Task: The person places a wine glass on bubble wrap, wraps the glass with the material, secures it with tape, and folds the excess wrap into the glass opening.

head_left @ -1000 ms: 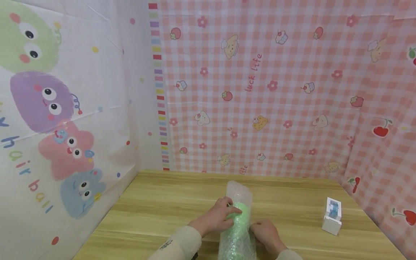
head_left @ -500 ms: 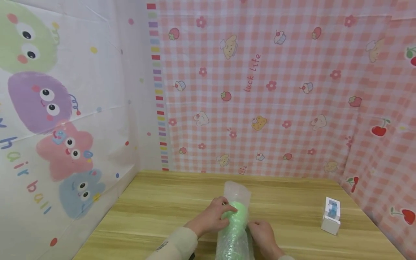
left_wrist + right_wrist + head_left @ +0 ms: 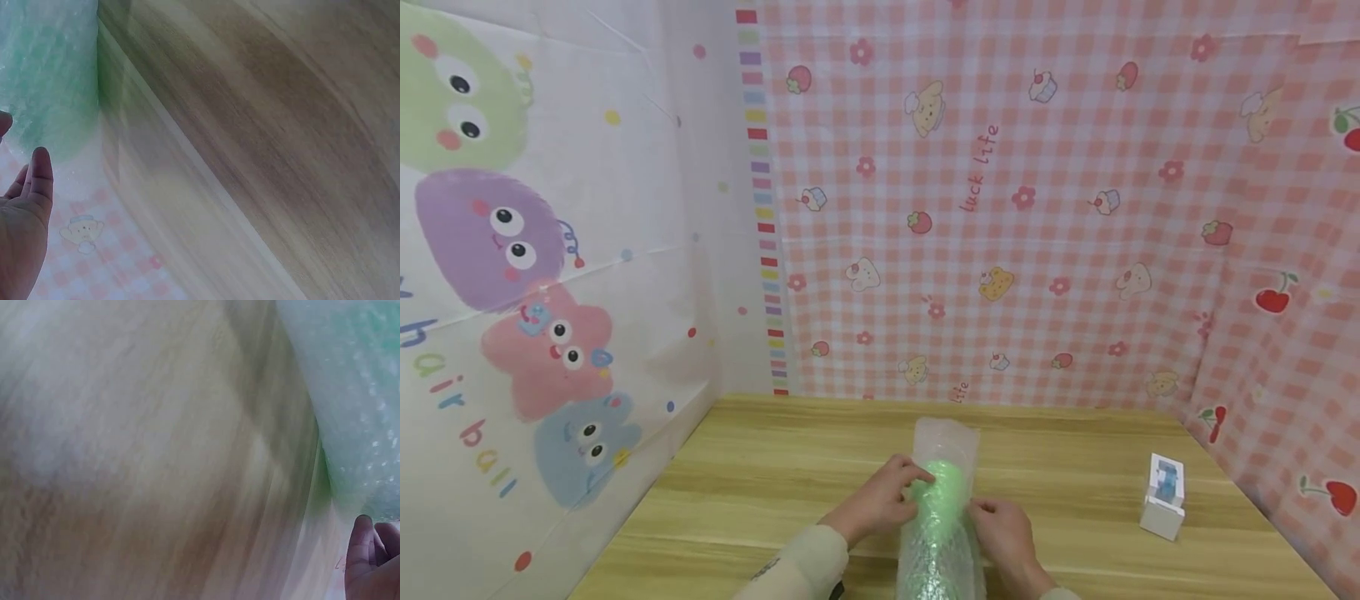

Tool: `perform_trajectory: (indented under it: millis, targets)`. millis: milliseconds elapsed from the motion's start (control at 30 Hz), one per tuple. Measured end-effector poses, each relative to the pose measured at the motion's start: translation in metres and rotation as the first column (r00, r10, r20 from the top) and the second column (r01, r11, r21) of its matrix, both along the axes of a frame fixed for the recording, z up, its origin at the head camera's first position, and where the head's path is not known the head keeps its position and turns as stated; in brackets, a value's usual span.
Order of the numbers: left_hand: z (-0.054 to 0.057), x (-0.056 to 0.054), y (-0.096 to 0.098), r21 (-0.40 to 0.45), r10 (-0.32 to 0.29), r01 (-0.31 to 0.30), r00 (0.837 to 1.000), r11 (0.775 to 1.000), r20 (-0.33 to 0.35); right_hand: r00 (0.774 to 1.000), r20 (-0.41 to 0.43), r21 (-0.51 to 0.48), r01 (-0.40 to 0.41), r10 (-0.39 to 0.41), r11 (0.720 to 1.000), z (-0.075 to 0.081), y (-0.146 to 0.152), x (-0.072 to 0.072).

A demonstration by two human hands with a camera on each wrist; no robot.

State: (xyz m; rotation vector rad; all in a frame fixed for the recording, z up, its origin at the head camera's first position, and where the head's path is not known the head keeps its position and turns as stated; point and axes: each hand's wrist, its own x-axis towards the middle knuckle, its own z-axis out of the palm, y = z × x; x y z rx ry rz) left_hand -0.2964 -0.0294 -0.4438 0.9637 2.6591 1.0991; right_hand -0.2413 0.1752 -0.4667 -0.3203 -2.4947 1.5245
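Observation:
A light green object (image 3: 946, 483), long and rounded, lies wrapped in clear bubble wrap (image 3: 950, 437) at the table's near middle. An uncovered length of wrap sticks out past its far end. My left hand (image 3: 883, 497) lies along the bundle's left side, its index finger reaching onto the top and the other fingers loose. In the left wrist view, my left fingertips (image 3: 41, 164) are beside the wrap. On the opposite side, my right hand (image 3: 1002, 529) pinches the wrap's edge between thumb and curled fingers. The right wrist view catches my right fingertips (image 3: 362, 528) at the wrap's lower edge.
A white tape dispenser (image 3: 1163, 497) with a blue roll stands on the right of the wood-grain table (image 3: 760, 467). Pink checked cloth (image 3: 1045, 250) hangs behind and to the right, and a white cartoon-print cloth (image 3: 647, 250) on the left.
My left hand has drawn back a little leftward, its index finger sliding from the bundle's middle toward the left edge. My right hand keeps its place at the right edge.

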Motion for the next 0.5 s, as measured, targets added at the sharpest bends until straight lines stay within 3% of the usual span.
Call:
perform_trajectory:
  millis: [500]
  targets:
    - [0.0,-0.002,-0.012,0.03,0.048,-0.05,0.997,0.998,0.06,0.996,-0.085,0.087,-0.034,0.041,0.996,0.006,-0.004,-0.003]
